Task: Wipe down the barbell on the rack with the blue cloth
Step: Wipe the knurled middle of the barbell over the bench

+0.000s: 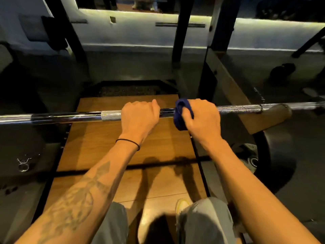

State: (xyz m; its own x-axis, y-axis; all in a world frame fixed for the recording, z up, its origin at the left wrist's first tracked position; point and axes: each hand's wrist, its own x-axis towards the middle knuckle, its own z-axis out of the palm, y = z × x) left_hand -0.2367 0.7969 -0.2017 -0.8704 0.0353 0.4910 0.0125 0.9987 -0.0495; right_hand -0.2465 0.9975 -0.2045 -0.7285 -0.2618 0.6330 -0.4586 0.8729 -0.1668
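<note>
A chrome barbell (66,117) runs across the view from left to right at waist height, its right part lying on a rack arm (274,115). My left hand (139,117) grips the bar near its middle, fingers curled over the top. Just to the right, my right hand (204,117) grips the bar through a dark blue cloth (181,114) that is bunched and wrapped around the shaft. The bar under both hands is hidden.
Black rack uprights (182,32) stand behind the bar. A wooden platform (109,152) lies below, with dark rubber flooring on both sides. A black weight plate (279,152) sits low on the right. A spring collar (23,164) lies on the floor at left.
</note>
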